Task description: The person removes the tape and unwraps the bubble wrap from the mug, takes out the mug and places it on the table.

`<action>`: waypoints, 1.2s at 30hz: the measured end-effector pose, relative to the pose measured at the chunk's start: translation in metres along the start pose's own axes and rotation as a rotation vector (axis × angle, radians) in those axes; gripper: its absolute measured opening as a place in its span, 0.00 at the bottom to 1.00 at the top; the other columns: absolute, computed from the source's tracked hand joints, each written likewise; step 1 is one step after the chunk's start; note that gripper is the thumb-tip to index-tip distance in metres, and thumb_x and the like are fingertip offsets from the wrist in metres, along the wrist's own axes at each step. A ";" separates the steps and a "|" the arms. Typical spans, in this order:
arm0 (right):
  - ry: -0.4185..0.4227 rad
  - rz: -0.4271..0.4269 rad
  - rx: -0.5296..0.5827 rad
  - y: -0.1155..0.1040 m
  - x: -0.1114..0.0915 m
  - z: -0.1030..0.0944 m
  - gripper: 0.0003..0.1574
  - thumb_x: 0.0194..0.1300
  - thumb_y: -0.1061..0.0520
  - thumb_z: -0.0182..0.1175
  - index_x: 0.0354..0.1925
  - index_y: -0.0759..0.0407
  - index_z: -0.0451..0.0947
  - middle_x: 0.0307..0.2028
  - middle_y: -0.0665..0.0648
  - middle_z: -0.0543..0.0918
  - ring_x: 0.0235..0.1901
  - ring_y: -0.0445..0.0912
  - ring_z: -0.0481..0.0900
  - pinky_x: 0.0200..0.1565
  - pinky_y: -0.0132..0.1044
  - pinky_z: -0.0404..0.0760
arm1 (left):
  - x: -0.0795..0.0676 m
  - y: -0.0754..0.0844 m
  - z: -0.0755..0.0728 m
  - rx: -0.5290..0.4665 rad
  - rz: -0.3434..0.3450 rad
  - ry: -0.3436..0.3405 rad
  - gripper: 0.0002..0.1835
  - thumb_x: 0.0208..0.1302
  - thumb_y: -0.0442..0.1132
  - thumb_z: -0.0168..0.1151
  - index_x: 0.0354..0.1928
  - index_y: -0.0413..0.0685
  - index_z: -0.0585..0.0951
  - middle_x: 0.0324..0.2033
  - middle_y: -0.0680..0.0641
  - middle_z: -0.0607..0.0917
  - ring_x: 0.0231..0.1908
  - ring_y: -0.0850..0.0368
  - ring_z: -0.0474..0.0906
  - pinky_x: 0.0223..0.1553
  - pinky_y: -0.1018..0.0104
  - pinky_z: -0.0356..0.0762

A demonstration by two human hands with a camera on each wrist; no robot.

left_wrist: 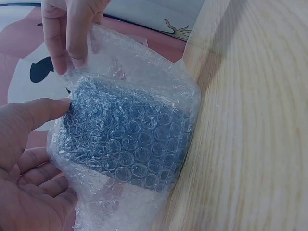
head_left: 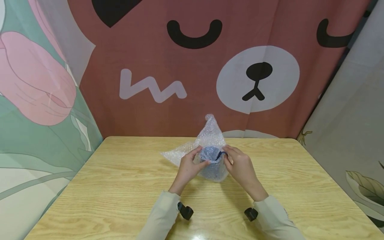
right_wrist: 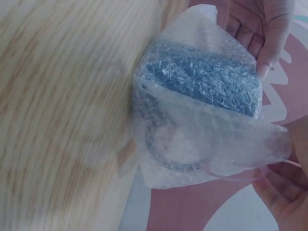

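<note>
A blue mug [head_left: 211, 154] stands on the table, wrapped round its side in clear bubble wrap [head_left: 210, 134]. A loose peak of the wrap rises behind it and another flap spreads to the left. My left hand [head_left: 190, 164] holds the left side of the wrapped mug, its thumb at the rim. With fingers and thumb, my right hand [head_left: 241, 164] pinches the wrap at the upper right, near the mug's handle. In the right wrist view, the curved handle [right_wrist: 177, 166] shows blurred through the wrap. Bubbles cover the mug's blue wall [left_wrist: 132, 132] in the left wrist view.
The light wooden table [head_left: 120, 196] reaches back to a curtain [head_left: 192, 113] with a brown bear print. Patterned curtains [head_left: 33, 100] hang at the left and right sides. Small black cameras [head_left: 186, 212] sit at both wrists.
</note>
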State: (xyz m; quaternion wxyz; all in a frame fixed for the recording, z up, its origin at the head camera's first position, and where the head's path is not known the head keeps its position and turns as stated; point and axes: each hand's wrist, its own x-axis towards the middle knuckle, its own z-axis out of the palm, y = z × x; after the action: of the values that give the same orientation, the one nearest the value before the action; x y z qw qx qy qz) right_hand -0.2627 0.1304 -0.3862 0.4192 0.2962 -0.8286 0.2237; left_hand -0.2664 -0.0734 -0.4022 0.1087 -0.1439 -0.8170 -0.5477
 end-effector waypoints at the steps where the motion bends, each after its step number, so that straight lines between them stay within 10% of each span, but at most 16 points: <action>1: -0.002 0.008 0.004 0.000 0.000 0.000 0.18 0.50 0.70 0.70 0.43 0.72 0.83 0.41 0.69 0.84 0.38 0.59 0.84 0.35 0.47 0.84 | 0.000 0.000 0.000 0.000 -0.001 0.001 0.35 0.56 0.42 0.74 0.64 0.38 0.74 0.64 0.42 0.72 0.64 0.44 0.66 0.62 0.48 0.65; 8: -0.085 -0.069 -0.018 0.000 0.006 -0.006 0.11 0.51 0.69 0.69 0.37 0.68 0.84 0.47 0.68 0.82 0.29 0.51 0.83 0.24 0.38 0.81 | 0.000 0.001 -0.001 -0.010 -0.015 -0.014 0.35 0.57 0.43 0.73 0.65 0.38 0.72 0.65 0.42 0.71 0.65 0.43 0.65 0.62 0.46 0.64; 23: -0.493 -0.360 -0.283 0.001 0.031 -0.016 0.05 0.57 0.65 0.65 0.33 0.65 0.86 0.51 0.62 0.82 0.53 0.57 0.78 0.46 0.51 0.80 | -0.001 0.001 0.000 -0.047 -0.025 -0.024 0.35 0.57 0.42 0.73 0.65 0.39 0.72 0.65 0.42 0.70 0.65 0.42 0.64 0.62 0.48 0.64; 36: -0.430 -0.359 -0.266 0.009 0.031 -0.013 0.12 0.53 0.72 0.64 0.38 0.65 0.85 0.44 0.63 0.85 0.38 0.54 0.85 0.34 0.41 0.84 | -0.001 0.000 -0.001 -0.051 -0.045 -0.011 0.37 0.56 0.43 0.74 0.66 0.38 0.71 0.65 0.42 0.71 0.65 0.42 0.64 0.63 0.47 0.64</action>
State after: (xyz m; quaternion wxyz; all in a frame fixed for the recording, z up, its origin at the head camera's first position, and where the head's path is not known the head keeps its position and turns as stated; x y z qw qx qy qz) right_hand -0.2761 0.1352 -0.3547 0.3022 0.4210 -0.8546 -0.0322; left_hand -0.2653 -0.0744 -0.4018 0.0880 -0.1311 -0.8064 -0.5699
